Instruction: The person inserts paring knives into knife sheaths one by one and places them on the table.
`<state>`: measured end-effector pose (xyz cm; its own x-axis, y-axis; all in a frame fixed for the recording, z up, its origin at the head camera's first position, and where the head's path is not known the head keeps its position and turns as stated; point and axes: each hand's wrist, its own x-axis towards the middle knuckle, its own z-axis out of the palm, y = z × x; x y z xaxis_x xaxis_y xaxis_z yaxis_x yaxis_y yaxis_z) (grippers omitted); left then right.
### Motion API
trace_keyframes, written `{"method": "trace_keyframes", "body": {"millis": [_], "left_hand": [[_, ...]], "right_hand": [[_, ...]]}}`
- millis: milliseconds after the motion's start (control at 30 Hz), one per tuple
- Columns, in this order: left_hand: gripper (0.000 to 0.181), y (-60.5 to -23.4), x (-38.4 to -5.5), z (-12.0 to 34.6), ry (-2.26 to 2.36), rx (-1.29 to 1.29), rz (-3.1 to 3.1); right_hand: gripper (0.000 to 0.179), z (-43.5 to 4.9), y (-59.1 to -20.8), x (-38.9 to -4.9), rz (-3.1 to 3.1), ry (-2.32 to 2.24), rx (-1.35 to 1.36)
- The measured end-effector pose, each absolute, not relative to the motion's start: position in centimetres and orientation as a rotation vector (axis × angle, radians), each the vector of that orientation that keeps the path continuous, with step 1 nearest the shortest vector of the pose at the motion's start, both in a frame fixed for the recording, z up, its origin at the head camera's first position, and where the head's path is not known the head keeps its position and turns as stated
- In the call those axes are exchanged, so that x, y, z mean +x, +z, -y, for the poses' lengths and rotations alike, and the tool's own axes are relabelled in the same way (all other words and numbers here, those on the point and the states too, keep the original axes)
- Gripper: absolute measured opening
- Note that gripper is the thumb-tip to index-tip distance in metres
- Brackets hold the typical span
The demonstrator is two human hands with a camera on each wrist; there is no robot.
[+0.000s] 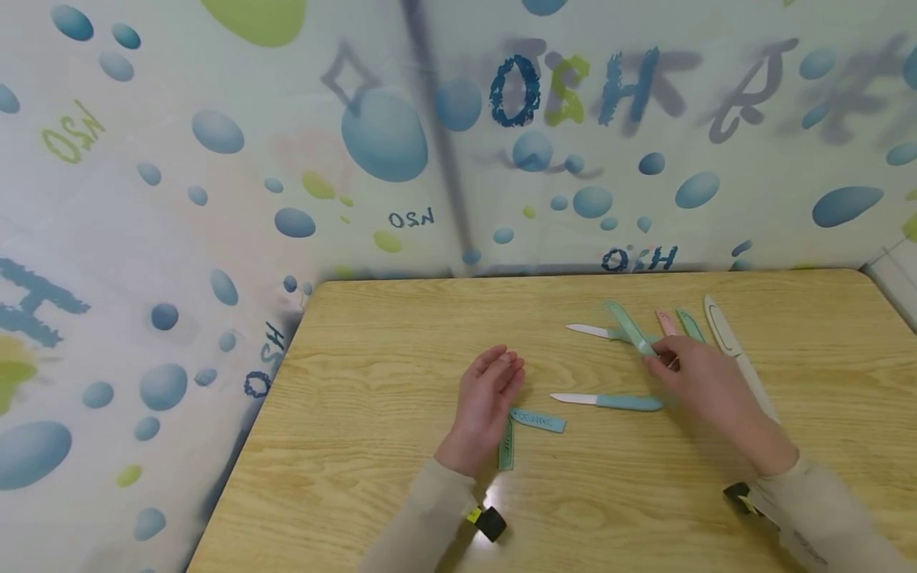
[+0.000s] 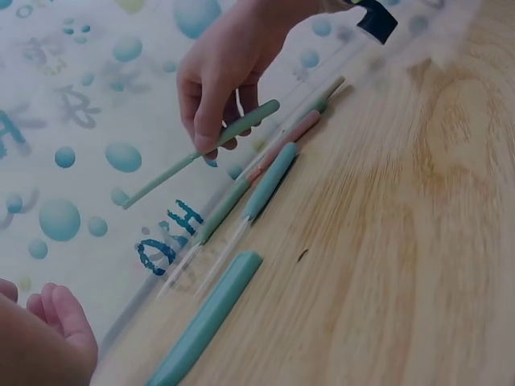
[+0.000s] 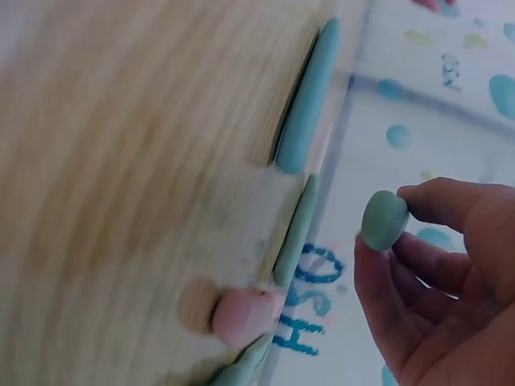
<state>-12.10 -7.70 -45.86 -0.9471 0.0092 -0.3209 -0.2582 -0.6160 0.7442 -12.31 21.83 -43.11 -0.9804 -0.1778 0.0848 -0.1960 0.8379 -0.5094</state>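
My right hand point(image 1: 705, 386) pinches a green knife in its green sheath point(image 1: 627, 322), held above the table by thumb and fingers. Its handle end point(image 3: 385, 220) faces the right wrist camera. Below it lies a green-handled knife point(image 1: 589, 329) with a bare white blade, partly covered by the held one. Nearer the front is a blue-handled knife point(image 1: 629, 403), its white blade also bare. My left hand point(image 1: 483, 406) holds nothing, its fingers loosely bent. Beside it lie a blue sheath point(image 1: 540, 420) marked with lettering and a green sheath point(image 1: 507, 447), partly hidden by the hand.
Past my right hand lie a pink knife point(image 1: 666, 321), another green knife point(image 1: 691, 325) and a long white sheathed knife point(image 1: 722, 326), all partly hidden by that hand. The wooden table point(image 1: 344, 414) meets a patterned curtain point(image 1: 501, 199) at its back edge.
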Motion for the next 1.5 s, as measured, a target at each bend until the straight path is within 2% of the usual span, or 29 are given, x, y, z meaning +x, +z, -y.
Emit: {"method": "trace_keyframes", "body": {"millis": [433, 933, 1200, 1500], "left_hand": [[0.016, -46.2, -12.2, 8.5, 2.689, -0.493, -1.280], [0.016, -46.4, -12.2, 8.8, 2.687, -0.493, -1.308], [0.016, -46.4, -12.1, 9.2, 2.688, -0.474, -1.298], [0.011, -46.2, -12.1, 9.5, 2.705, -0.499, -1.273]], "right_hand": [[0.039, -23.4, -43.2, -14.7, 3.089, 0.826, 0.178], [0.025, -23.9, -43.6, -14.8, 3.117, 0.505, 0.269], [0.026, -23.2, -43.9, -15.6, 3.101, 0.604, 0.207], [0.027, -21.5, -44.3, -16.3, 3.108, 0.619, 0.270]]}}
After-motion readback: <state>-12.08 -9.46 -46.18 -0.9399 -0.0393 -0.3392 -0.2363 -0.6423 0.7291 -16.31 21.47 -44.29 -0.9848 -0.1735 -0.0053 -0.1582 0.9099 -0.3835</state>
